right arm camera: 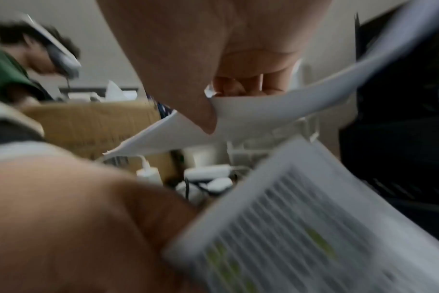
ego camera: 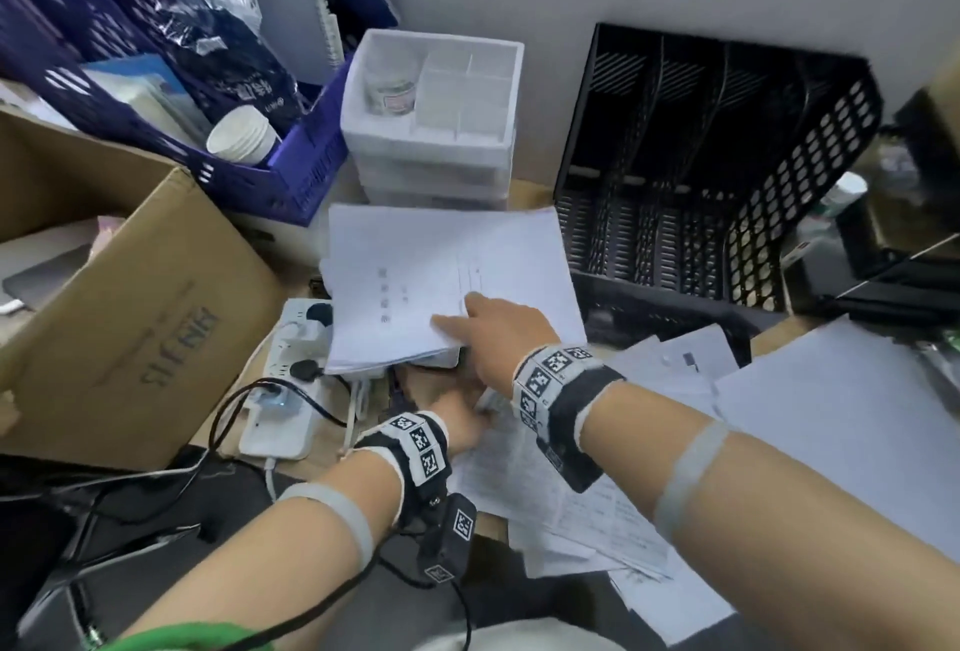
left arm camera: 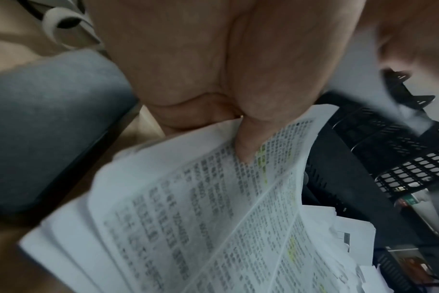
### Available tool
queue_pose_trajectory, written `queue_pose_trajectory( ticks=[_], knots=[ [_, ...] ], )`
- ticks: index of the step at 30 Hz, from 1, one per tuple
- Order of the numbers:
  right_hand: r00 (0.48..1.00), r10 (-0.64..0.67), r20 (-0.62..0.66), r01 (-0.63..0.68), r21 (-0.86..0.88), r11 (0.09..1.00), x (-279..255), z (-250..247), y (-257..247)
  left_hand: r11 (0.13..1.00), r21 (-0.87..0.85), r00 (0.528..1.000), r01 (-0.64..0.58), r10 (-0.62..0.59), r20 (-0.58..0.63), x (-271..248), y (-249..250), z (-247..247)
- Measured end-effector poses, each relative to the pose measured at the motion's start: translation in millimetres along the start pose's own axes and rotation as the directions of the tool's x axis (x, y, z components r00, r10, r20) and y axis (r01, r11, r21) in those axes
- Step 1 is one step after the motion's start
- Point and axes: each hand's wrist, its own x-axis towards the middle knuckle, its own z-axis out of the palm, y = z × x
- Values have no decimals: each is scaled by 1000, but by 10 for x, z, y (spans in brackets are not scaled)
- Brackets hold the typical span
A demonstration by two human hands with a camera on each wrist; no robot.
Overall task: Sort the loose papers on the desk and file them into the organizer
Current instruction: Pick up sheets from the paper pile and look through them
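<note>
- Two hands worked: the right hand (ego camera: 498, 338) pinched a white stack (ego camera: 415, 276) (raised near the desk's back edge).
- The left hand (ego camera: 467, 421) pinched printed sheets (left arm camera: 213, 198); squaring edges before reaching the black organizer (ego camera: 727, 172) would have helped.

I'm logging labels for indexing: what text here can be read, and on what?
Nothing reads for certain.
Cardboard box: upside-down print, unclear.
Black bag: white characters, barcode, blurred.
Jar: label too small.
White sheets: characters too small.
Printed pages: dense text, blurred.

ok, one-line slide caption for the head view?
Right hand lifts a paper stack beside the empty black organizer; left hand grips printed sheets.
</note>
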Motion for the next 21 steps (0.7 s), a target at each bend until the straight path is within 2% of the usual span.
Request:
queue_pose_trajectory(
  ticks=[1,3,7,14,16,18,19,20,21],
  knots=[
    [996,26,84,-24,-23,999,-10,91,15,999,-34,1000,2,-2,1,16,-58,23],
    [985,57,161,-55,-13,998,-32,220,39,998,-63,1000,7,-7,-1,-55,-103,18],
    [983,62,172,-62,-2,998,-30,352,90,997,-62,999,46,-47,-22,-119,-168,36],
    [995,74,65,-75,21,997,40,345,66,991,-128,1000,25,-24,4,-154,-170,23],
    [994,98,-57,-97,18,995,54,298,58,992,-124,1000,14,-12,17,-153,-171,35],
    [970,125,-207,-116,56,992,69,249,32,992,-123,999,1,4,37,-164,-112,40],
    [969,117,-218,-103,74,992,85,236,4,994,-113,998,-14,20,52,-181,-62,42],
    [985,89,-145,-77,90,993,96,226,-22,996,-87,997,-26,33,73,-199,0,39],
    [998,54,-12,-52,92,994,96,223,-46,999,-43,996,-29,32,81,-199,52,48]
  ],
)
